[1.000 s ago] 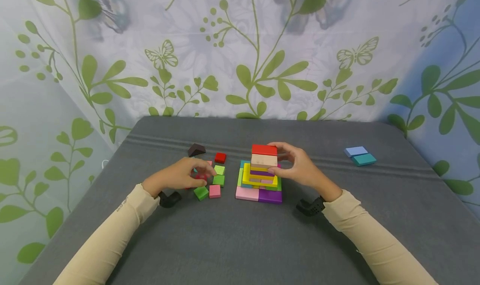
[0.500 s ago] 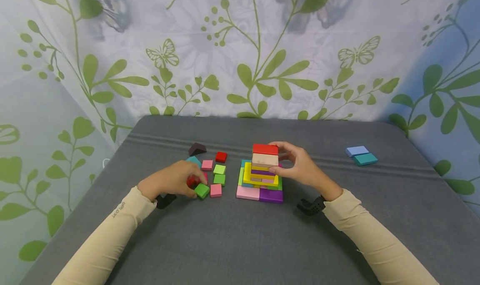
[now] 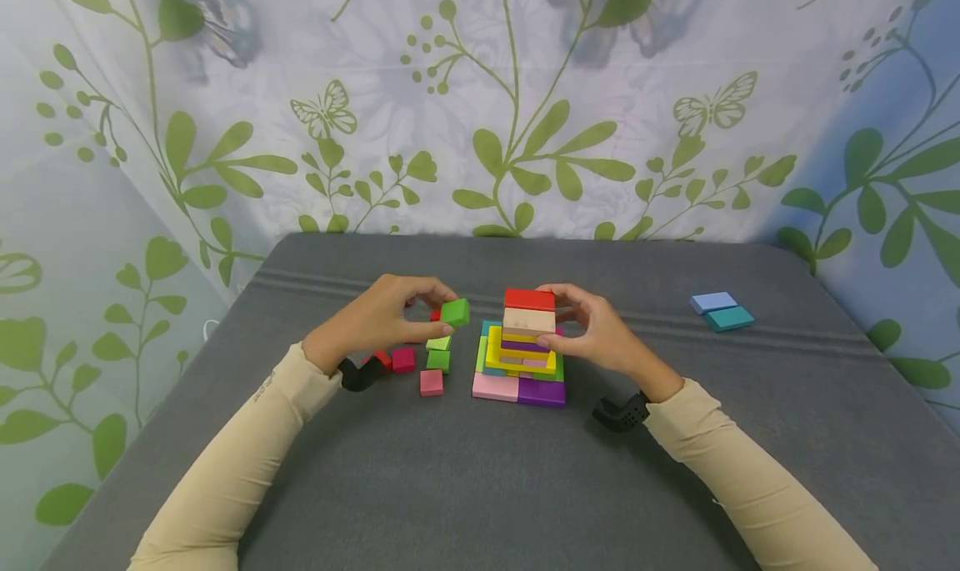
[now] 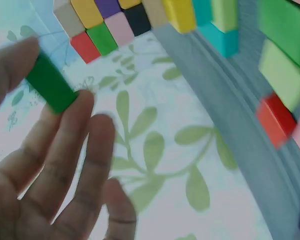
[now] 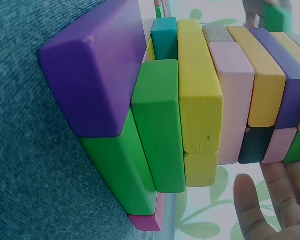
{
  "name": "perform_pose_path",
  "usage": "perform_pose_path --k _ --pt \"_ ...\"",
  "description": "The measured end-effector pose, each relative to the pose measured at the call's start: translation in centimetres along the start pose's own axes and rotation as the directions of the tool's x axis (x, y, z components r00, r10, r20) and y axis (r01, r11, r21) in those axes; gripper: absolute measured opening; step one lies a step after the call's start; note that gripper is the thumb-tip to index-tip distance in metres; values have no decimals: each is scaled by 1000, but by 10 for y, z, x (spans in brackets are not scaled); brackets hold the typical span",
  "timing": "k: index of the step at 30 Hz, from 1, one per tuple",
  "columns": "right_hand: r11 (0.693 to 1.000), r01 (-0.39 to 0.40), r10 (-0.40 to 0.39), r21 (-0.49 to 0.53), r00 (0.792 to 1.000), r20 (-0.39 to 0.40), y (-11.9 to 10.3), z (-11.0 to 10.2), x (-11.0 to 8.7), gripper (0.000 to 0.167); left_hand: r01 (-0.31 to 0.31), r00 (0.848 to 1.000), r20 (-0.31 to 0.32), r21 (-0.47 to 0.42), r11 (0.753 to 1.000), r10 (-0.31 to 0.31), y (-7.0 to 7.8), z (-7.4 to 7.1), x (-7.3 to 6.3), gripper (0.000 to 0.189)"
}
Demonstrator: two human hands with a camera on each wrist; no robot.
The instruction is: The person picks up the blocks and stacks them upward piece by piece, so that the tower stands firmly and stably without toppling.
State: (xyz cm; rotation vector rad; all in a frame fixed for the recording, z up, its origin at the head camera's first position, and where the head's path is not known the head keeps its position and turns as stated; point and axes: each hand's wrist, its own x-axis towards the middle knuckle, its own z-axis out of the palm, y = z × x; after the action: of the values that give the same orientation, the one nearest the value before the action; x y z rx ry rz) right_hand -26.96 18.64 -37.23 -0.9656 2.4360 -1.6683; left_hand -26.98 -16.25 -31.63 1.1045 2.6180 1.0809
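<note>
The left hand pinches a green block in the air just left of the tower, whose upper part the right hand clasps between thumb and fingers. Many layers look done; loose blocks on both sides seem left over. The left sleeve's faint marking is unreadable.

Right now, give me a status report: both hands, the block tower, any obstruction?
Left hand pinching a green block, aloft, apart from the block tower. Right hand gripping the block tower's upper part. Nothing seen between green block and block tower.
</note>
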Motion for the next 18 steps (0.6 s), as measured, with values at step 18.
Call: perform_pose_path --k 18 --pt "999 9 -10 51 1000 9 3 0 1 61 -27 996 -84 -7 1000 26 15 41 68 43"
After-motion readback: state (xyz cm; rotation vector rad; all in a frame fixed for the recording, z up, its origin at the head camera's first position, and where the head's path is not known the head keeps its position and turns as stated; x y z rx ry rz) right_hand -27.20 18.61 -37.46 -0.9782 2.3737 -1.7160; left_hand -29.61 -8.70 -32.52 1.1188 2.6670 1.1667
